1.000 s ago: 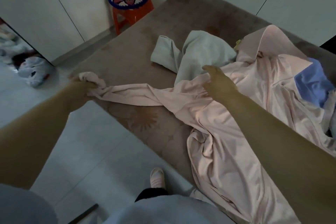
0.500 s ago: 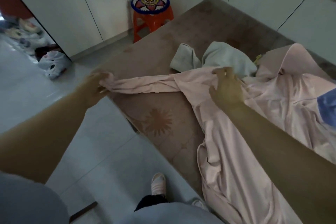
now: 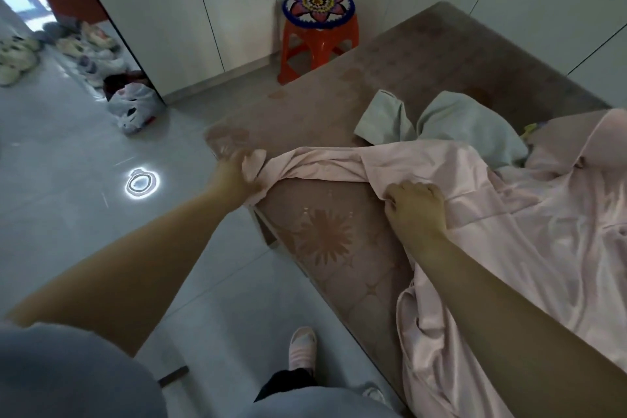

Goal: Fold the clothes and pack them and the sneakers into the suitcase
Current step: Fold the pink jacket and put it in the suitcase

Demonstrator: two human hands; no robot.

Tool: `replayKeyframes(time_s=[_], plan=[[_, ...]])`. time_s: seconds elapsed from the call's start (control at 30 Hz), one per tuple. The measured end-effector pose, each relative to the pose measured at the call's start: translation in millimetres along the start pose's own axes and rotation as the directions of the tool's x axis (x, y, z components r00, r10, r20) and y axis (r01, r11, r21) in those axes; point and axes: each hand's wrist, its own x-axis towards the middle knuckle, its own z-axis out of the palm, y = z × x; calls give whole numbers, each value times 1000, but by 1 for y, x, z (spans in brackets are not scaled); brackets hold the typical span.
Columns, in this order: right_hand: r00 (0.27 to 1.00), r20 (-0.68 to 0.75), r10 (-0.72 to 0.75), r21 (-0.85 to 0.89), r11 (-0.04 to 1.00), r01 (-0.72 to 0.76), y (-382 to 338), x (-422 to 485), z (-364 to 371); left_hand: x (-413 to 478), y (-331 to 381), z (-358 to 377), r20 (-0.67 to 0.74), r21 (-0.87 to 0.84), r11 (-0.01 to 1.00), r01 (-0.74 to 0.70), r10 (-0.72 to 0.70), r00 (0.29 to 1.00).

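A large pale pink garment (image 3: 529, 220) lies spread over the brown bed (image 3: 339, 132) and hangs off its near edge. My left hand (image 3: 237, 176) grips the end of its long sleeve at the bed's left corner, pulling it out straight. My right hand (image 3: 415, 210) grips the pink cloth where the sleeve meets the body, fingers curled into the fabric. A light green garment (image 3: 451, 125) lies crumpled behind the pink one. No suitcase is in view.
An orange stool (image 3: 319, 30) with a flowered top stands by the white cupboards (image 3: 203, 10) at the bed's far corner. Several shoes (image 3: 84, 51) and a white plastic bag (image 3: 135, 108) lie on the grey floor at left. My slippered foot (image 3: 302, 346) stands by the bed.
The view has swung left and down. The sleeve is now stretched straighter between my hands, and my right hand has slid nearer along the cloth toward the bed's front edge.
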Motion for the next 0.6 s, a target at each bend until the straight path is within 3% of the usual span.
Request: replayKeyframes(time_s=[0.1,0.17,0.27,0.37,0.43,0.53,0.6], plan=[[954,-288,-82,307,936,173,4,-14,-9,5,16,-12,-64,-68,994,89,-93,994],[942,-304,-139,396,881,258,5,-30,-14,11,15,-32,-126,-294,946,134,-177,976],[969,-138,-205,361,901,242,6,-56,2,59,-29,-64,-30,-696,689,201,-308,951],[966,143,-217,331,930,160,-2,-66,14,167,-115,-55,-7,-804,570,169,-293,956],[959,219,-182,345,934,99,-7,-61,3,128,-65,-69,-42,-843,531,89,-229,973],[976,176,-130,499,866,26,-11,-50,-24,18,63,-77,-119,-756,650,-78,-19,993],[995,99,-28,710,703,-51,-8,-45,-52,-21,116,-67,-163,-630,748,-208,135,977]])
